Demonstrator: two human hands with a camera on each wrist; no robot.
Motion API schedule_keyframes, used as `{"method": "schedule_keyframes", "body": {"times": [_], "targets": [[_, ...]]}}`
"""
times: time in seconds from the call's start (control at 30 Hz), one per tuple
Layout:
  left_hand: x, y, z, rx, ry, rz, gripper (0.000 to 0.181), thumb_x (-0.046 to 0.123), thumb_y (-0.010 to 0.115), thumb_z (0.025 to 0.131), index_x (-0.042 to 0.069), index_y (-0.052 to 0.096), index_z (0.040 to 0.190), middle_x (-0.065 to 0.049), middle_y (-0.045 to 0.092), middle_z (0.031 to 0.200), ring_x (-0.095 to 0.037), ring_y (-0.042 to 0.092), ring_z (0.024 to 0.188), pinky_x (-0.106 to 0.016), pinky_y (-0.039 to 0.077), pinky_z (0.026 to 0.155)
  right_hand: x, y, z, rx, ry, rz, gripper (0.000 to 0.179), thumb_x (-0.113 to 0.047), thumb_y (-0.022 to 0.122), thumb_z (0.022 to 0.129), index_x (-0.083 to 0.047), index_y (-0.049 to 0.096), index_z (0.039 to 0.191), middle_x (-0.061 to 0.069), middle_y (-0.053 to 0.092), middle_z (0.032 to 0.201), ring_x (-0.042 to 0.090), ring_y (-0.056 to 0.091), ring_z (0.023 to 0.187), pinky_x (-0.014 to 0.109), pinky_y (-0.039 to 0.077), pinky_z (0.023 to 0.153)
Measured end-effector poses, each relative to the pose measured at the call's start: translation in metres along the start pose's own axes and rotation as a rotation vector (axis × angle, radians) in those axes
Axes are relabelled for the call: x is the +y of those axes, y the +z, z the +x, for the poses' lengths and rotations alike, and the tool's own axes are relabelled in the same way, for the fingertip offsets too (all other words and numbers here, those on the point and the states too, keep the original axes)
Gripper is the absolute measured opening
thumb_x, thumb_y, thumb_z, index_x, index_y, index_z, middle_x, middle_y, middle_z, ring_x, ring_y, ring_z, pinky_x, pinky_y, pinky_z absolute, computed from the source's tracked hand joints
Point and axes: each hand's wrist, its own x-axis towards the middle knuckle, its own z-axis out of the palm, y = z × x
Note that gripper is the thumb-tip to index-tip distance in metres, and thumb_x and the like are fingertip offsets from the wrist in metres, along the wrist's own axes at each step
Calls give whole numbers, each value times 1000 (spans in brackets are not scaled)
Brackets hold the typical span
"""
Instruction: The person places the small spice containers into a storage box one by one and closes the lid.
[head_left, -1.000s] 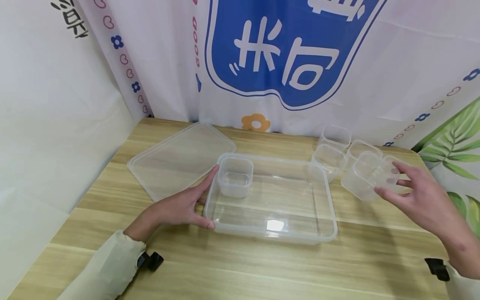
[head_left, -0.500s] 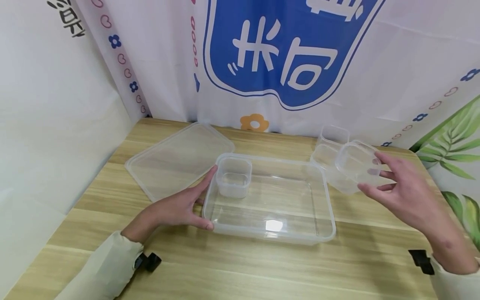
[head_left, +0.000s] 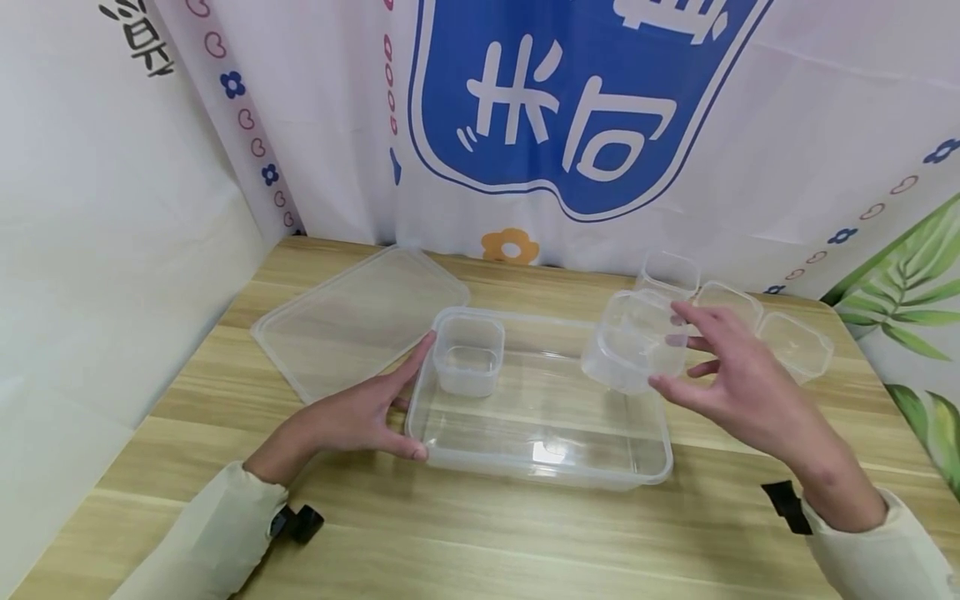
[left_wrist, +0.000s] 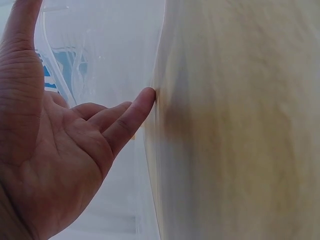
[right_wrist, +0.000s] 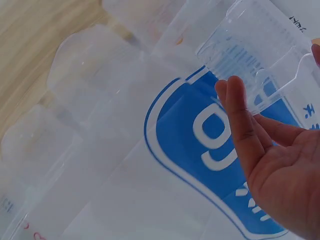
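Note:
A large clear rectangular plastic container [head_left: 540,475] stands on the wooden table, with one small square clear cup [head_left: 470,379] in its back left corner. My left hand [head_left: 367,412] rests against the container's left end, thumb at the front corner and fingers toward the back. The left wrist view shows that hand [left_wrist: 65,135] with fingers extended. My right hand [head_left: 742,379] pinches another small clear container [head_left: 630,346] between thumb and fingers, tilted over the back right of the large one. In the right wrist view this small container [right_wrist: 260,50] is transparent, with nothing visible inside.
More small clear containers, among them a rear one [head_left: 670,271], a middle one [head_left: 727,302] and a right one [head_left: 797,346], stand at the back right. A flat clear lid [head_left: 360,321] lies at the left. A printed curtain [head_left: 337,125] hangs behind the table [head_left: 480,542].
My right hand has carried the small container leftward from the group at the right to above the large container's right side. My left hand stays in place.

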Motion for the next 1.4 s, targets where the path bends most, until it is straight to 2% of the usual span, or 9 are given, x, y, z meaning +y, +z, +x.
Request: {"method": "schedule_keyframes", "body": {"times": [0.17,0.27,0.4,0.7,0.83,1.07,1.4], "targets": [[-1,0,0,-2,1,9,136,34,91,81,40,-19,161,-13,-4,169,-30,60,124,-43,46,104,-14,13,5,-52,-17,10,83,-22,86,87,-2,42,155,16,51,135,35,68,103,35,59,78],[-1,0,0,-1,6,14,136,35,91,81,39,-19,161,-13,-4,170,-29,60,124,-43,46,104,-22,21,7,-86,-9,8,83,-30,85,88,-5,42,155,13,51,139,31,68,99,42,59,77],[-1,0,0,-4,9,15,136,35,91,81,39,-20,161,-14,-3,169,-29,60,124,-43,45,104,-28,31,9,-126,-12,21,83,-33,85,88,-6,44,154,11,50,143,29,68,102,41,59,79],[0,-1,1,-4,18,16,137,35,91,81,36,-20,162,-15,-2,169,-30,59,125,-46,44,106,-36,53,11,-171,-76,34,83,-37,84,87,-6,45,154,6,53,141,27,67,109,33,58,79],[0,-2,2,-11,16,1,137,34,91,81,36,-20,162,-15,-1,169,-29,60,124,-42,46,103,-40,61,12,-182,-82,41,85,-40,85,86,-8,45,154,3,53,139,24,66,113,35,57,82],[-1,-2,2,-16,17,-12,137,33,91,82,38,-20,161,-14,-3,170,-29,60,124,-38,49,100,-46,78,14,-211,-103,34,89,-45,85,85,-6,45,154,3,54,137,22,64,118,45,53,94],[0,-1,2,-6,11,22,136,35,91,81,37,-19,162,-16,-3,169,-30,60,123,-44,46,104,-57,98,19,-221,-129,21,88,-48,84,84,-8,46,154,-2,53,136,17,63,116,36,56,83]]}}
